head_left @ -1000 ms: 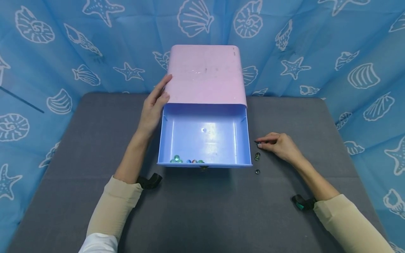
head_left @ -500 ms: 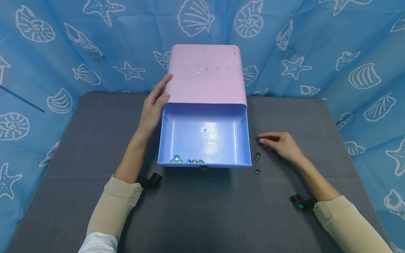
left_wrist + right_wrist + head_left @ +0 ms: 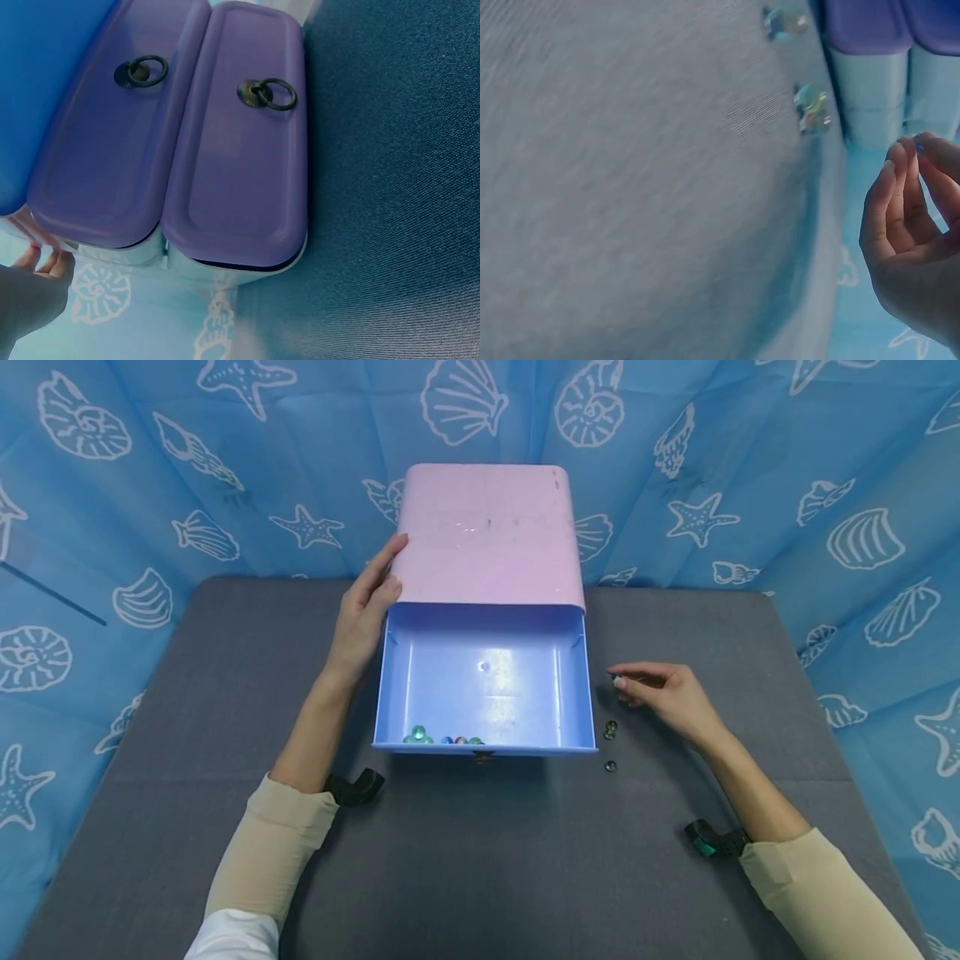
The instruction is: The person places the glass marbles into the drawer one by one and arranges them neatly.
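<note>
A pink drawer cabinet (image 3: 487,543) stands at the back of the table with its blue top drawer (image 3: 517,685) pulled out. Several glass marbles (image 3: 419,732) lie along the drawer's front wall. My left hand (image 3: 358,625) rests against the cabinet's left side, fingers mostly straight. To the right of the drawer, my right hand (image 3: 663,693) pinches a small marble (image 3: 920,148) between thumb and fingertips, mostly hidden by them. Two touching marbles (image 3: 611,730) and a single marble (image 3: 611,767) lie on the table nearer the front.
Below the pulled-out drawer, two closed purple drawers (image 3: 236,150) with ring handles show in the left wrist view. A grey cloth covers the table (image 3: 480,868). A blue curtain (image 3: 300,460) with shell prints hangs close behind and at both sides.
My right hand has lifted slightly off the table with the pinched marble, moving a little away from me. My left hand, the cabinet and the other marbles stay where they were.
</note>
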{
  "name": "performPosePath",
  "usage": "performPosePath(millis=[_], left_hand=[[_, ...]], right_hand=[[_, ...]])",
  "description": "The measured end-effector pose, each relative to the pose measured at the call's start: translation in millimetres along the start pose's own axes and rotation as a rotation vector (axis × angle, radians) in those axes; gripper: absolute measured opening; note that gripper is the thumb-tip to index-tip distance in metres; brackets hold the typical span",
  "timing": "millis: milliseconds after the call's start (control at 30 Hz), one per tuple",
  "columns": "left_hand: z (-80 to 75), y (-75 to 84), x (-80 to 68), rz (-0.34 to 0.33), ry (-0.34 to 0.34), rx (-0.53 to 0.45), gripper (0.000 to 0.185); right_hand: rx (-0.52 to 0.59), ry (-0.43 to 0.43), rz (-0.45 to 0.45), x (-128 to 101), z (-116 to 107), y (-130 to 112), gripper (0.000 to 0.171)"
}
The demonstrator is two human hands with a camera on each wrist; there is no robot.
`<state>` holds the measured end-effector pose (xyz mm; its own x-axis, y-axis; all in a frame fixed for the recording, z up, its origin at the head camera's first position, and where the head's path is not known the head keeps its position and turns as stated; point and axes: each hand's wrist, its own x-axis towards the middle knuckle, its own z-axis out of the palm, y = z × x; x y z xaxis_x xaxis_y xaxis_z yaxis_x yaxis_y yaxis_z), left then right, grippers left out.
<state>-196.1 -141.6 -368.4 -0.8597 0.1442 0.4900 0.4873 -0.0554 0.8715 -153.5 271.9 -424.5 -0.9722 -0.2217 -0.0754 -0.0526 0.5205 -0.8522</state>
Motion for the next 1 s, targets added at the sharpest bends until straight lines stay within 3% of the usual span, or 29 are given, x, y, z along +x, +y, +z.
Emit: performPosePath(millis=[367, 700, 1000], left_hand=[[-0.4, 1.1, 0.7, 0.007, 0.01, -0.009, 0.052], [0.0, 0.5, 0.6, 0.0, 0.008, 0.002, 0.052], [0.7, 0.6, 1.2, 0.008, 0.008, 0.007, 0.052]], right_hand=[[0.002, 0.028, -0.077, -6, 0, -29, 0.034], [0.074, 0.071, -0.128, -14, -4, -59, 0.028], [0.116, 0.056, -0.189, -21, -8, -84, 0.026]])
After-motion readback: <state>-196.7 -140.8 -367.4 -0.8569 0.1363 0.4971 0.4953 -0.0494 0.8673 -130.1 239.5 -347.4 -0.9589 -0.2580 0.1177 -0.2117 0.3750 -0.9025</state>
